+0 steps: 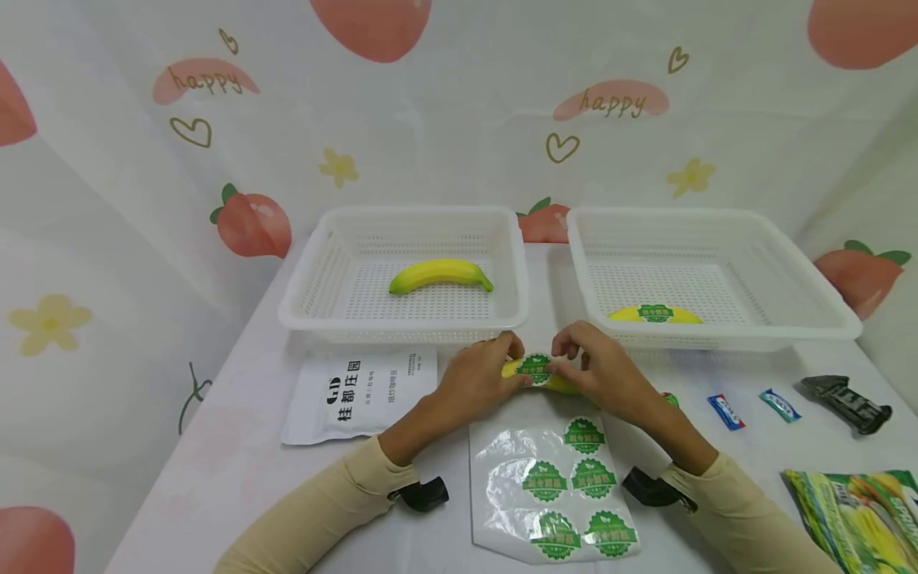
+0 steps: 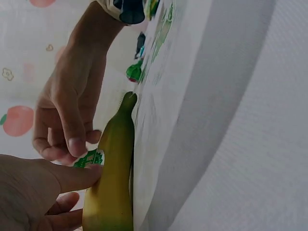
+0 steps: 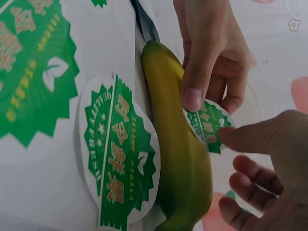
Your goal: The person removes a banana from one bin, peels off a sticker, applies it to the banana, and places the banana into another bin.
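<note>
A yellow banana with green ends (image 1: 562,384) lies on the table between both hands. My left hand (image 1: 476,371) grips it, thumb on the near side and fingers behind, as the left wrist view shows. A green and white round sticker (image 3: 207,126) sits on the banana's upper side, its outer part standing off the curve. The left thumb (image 3: 194,94) presses one edge of the sticker. My right hand (image 1: 598,371) touches the opposite edge with its thumb (image 3: 233,138), while its other fingers bend loosely apart from the banana. Below lies a sheet of similar stickers (image 1: 502,494).
A white basket (image 1: 402,325) at back left holds a banana (image 1: 441,273). Another white basket (image 1: 717,339) at back right holds a stickered banana (image 1: 688,316). A white pouch (image 1: 387,399) lies left; small wrapped sweets (image 1: 726,412), a black packet (image 1: 846,405) and a colourful bag (image 1: 861,518) lie right.
</note>
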Motion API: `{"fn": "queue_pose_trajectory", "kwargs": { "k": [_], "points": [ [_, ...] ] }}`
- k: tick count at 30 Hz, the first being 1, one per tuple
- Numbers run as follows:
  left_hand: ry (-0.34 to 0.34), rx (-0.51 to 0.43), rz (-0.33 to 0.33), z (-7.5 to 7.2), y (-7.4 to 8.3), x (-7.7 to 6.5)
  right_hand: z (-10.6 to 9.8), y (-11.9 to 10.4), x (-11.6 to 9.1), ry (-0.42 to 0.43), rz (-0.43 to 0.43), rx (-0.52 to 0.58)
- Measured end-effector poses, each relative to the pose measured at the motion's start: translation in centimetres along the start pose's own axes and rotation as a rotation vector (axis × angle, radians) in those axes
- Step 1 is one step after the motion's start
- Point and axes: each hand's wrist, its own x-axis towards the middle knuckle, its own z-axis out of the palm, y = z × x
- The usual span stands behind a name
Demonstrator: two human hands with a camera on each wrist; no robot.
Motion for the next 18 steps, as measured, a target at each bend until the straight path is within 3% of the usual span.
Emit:
{"fn": "queue_pose_trajectory", "kwargs": {
  "k": [6, 14, 18],
  "points": [
    [0.01, -0.026, 0.009, 0.13, 0.12, -0.03, 0.44, 0.04, -0.16, -0.119, -0.113, -0.065],
    [-0.021, -0.044, 0.036, -0.03, 0.14, -0.09, 0.28, -0.1, -0.28, -0.14, -0.026, -0.158],
    [-0.033, 0.013, 0.054, -0.06, 0.22, -0.19, 0.27, -0.3, -0.4, -0.13, 0.008, -0.206]
  ]
}}
